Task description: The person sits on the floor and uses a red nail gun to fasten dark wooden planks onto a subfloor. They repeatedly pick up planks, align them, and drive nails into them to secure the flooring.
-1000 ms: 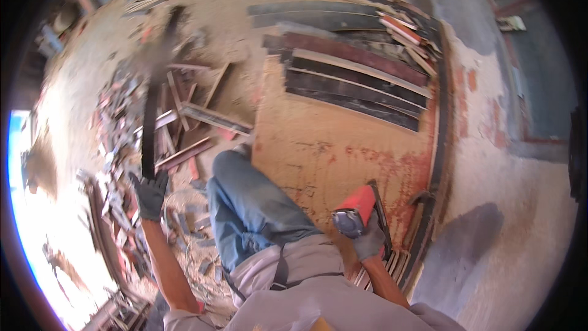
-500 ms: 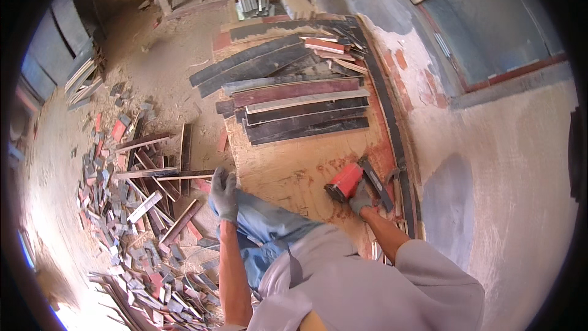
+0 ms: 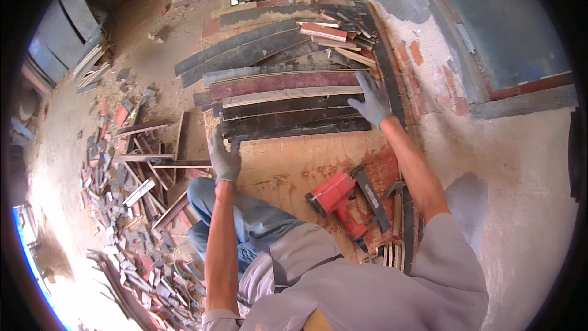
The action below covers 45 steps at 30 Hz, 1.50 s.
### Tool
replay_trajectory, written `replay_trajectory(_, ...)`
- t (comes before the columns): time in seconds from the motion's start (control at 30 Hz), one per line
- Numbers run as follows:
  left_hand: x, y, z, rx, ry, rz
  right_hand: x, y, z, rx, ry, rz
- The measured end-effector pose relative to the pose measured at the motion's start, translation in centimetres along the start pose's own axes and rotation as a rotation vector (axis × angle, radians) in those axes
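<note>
My left hand (image 3: 224, 156), in a grey glove, is at the left end of the lowest black board (image 3: 300, 130), fingers stretched and apart. At the right ends of the same row, my gloved right hand (image 3: 371, 102) spreads its fingers against the black strips (image 3: 288, 110). Whether either hand presses on the wood is hard to see. Above these lie a pale-edged board (image 3: 288, 94) and a maroon board (image 3: 282, 84). Below my right forearm, a red nail gun (image 3: 334, 194) with a black magazine rests on the plywood sheet (image 3: 275, 162), free of both hands.
A claw hammer (image 3: 397, 191) lies right of the nail gun. Further boards (image 3: 245, 55) and short red-faced offcuts (image 3: 324, 31) are stacked beyond the row. A large heap of scrap wood (image 3: 131, 233) covers the floor at left. A wall (image 3: 422, 67) with flaking plaster rises at right.
My right hand has let go of the nail gun, now lying on the plywood, and moved up to the boards' right ends. My left hand has moved up to their left ends.
</note>
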<state>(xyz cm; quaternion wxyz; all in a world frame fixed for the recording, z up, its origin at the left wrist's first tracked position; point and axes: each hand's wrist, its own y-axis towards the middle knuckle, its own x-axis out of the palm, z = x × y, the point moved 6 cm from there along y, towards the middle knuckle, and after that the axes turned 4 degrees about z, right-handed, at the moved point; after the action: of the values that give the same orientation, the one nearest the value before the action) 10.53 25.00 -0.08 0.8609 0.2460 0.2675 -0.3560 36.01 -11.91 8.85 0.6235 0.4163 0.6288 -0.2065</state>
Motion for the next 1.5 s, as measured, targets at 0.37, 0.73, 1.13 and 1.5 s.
replay_trajectory(0.37,-1.0,-6.6,1.1,-0.244,-0.123,-0.002,5.0,6.3,-1.8,-0.345,-0.152,-0.089)
replay_trajectory(0.73,-5.2,-5.5,1.5,-0.24,-0.504,0.233,-1.5,-3.2,-5.0,-0.272,0.237,0.18)
replay_trajectory(1.13,-2.1,-8.5,-6.1,-0.471,0.028,0.149,3.3,-15.7,-5.0,0.018,0.123,0.069)
replay_trajectory(1.5,-3.1,-8.5,-4.8,-0.753,-0.08,0.235,0.4,-21.7,5.3,0.787,1.014,0.119)
